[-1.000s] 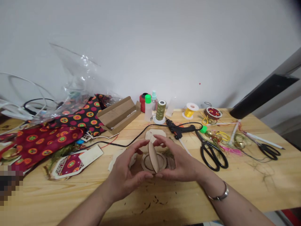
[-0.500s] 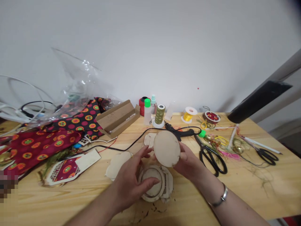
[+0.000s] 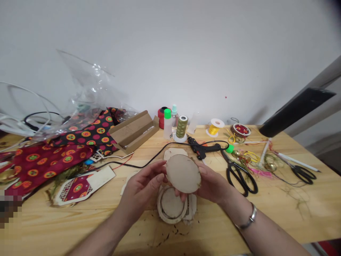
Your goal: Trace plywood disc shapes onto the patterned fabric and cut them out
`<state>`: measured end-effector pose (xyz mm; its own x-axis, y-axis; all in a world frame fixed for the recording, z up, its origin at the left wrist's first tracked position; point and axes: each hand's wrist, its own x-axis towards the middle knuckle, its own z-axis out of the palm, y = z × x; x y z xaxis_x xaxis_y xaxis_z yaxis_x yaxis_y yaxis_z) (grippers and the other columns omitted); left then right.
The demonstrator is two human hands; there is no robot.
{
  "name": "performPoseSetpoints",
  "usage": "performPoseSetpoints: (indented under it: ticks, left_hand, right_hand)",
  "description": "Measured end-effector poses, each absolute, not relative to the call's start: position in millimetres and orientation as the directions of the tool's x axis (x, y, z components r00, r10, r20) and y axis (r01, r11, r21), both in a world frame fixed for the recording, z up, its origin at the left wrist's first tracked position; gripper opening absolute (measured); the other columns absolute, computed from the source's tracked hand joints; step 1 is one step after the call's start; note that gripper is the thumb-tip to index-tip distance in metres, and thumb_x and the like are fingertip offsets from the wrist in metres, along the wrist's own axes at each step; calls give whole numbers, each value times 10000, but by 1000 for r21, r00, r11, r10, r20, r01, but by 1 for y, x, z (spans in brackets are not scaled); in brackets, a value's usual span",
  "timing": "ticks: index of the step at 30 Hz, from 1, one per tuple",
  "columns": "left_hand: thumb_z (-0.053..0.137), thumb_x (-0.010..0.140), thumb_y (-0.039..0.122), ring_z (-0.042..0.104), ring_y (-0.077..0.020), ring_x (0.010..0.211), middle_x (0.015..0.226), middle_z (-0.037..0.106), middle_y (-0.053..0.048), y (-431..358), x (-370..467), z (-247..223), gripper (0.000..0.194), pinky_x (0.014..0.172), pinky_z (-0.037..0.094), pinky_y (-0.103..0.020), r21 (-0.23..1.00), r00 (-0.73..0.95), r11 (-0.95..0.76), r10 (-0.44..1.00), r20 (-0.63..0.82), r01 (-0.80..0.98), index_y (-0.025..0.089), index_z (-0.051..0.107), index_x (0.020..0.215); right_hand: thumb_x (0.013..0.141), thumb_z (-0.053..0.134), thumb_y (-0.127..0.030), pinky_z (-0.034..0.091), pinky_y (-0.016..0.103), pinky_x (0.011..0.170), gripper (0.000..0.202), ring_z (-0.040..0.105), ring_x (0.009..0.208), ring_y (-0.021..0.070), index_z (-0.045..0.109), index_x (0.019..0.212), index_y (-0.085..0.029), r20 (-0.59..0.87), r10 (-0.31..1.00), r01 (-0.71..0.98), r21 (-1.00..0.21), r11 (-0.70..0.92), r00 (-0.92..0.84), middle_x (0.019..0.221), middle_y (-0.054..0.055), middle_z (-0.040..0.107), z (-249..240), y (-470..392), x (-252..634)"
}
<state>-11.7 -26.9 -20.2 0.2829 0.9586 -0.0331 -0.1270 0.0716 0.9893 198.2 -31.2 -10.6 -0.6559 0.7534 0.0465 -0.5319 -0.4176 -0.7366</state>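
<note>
A thin round wooden disc (image 3: 183, 173) is held up over the table, its pale face turned to me. My right hand (image 3: 211, 183) grips its right edge, with some fingertips underneath. At the disc's left edge is my left hand (image 3: 145, 186), thumb and fingers closed around the rim. Just below lies a wooden ring (image 3: 161, 209) with a round piece inside it, on top of other cut wooden pieces (image 3: 191, 208). Behind the disc a pale scalloped wooden piece (image 3: 174, 153) shows in part. Another pale piece is mostly covered by my left hand.
A black glue gun (image 3: 204, 147) with its cord and black scissors (image 3: 242, 177) lie to the right. Thread spools (image 3: 182, 128), bottles (image 3: 167, 124) and a cardboard box (image 3: 135, 133) stand at the back. Patterned fabric (image 3: 53, 160) is piled left; tangled threads (image 3: 259, 163) lie right.
The disc has moved slightly down and left and tilted flatter. My left hand has risen from over the ring to the disc's left edge, uncovering the ring.
</note>
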Motion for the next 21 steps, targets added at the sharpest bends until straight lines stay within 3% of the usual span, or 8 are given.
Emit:
performPoseSetpoints:
  ticks: [3, 7, 11, 14, 18, 21]
  left_hand:
    - [672, 811, 307, 630, -115, 751, 865, 727, 2, -25, -13, -21, 198, 735, 508, -224, 972, 318, 163, 943, -102, -170, 267, 726, 998]
    - [721, 766, 277, 597, -93, 674, 737, 709, 9, -26, -14, -19, 104, 671, 486, -187, 976, 299, 160, 948, -110, -147, 224, 759, 846]
    - [759, 722, 289, 576, -79, 626, 683, 693, 14, -28, -14, -17, 103, 612, 467, -164, 959, 260, 201, 955, -146, -201, 204, 756, 781]
    - [789, 683, 305, 562, -61, 597, 687, 694, 18, -27, -15, -16, 149, 589, 455, -146, 946, 194, 228, 963, -184, -231, 195, 751, 776]
    - [823, 632, 324, 559, -53, 571, 651, 680, 20, -26, -14, -14, 224, 569, 440, -138, 929, 77, 280, 960, -270, -240, 180, 735, 780]
    - [823, 626, 345, 565, -60, 575, 632, 676, 15, -25, -14, -13, 273, 538, 417, -132, 930, 13, 303, 952, -307, -209, 173, 723, 813]
  right_hand:
    - [780, 665, -512, 537, 288, 642, 511, 673, 765, 198, 599, 1137, -152, 4, 746, -492, -754, -435, -666, 897, 91, 692, -11, -32, 198]
    - [737, 697, -538, 542, 303, 636, 573, 671, 750, 200, 586, 1164, -174, -63, 751, -446, -771, -455, -657, 916, 85, 696, -9, -34, 198]
    - [734, 610, -679, 544, 295, 595, 629, 679, 682, 195, 615, 1092, -162, -87, 763, -412, -799, -437, -640, 817, 80, 703, -11, -32, 196]
    - [747, 512, -750, 514, 269, 465, 658, 648, 544, 180, 647, 974, -147, -126, 865, -368, -868, -333, -486, 695, 67, 682, -16, -29, 193]
    - [832, 575, -562, 418, 193, 408, 428, 522, 422, 102, 616, 695, -158, -53, 994, -225, -971, -74, -98, 511, -7, 582, -20, -27, 191]
    - [841, 625, -365, 423, 196, 487, 247, 519, 504, 95, 656, 713, -156, 177, 982, 49, -984, 174, 65, 582, -4, 609, -15, -30, 191]
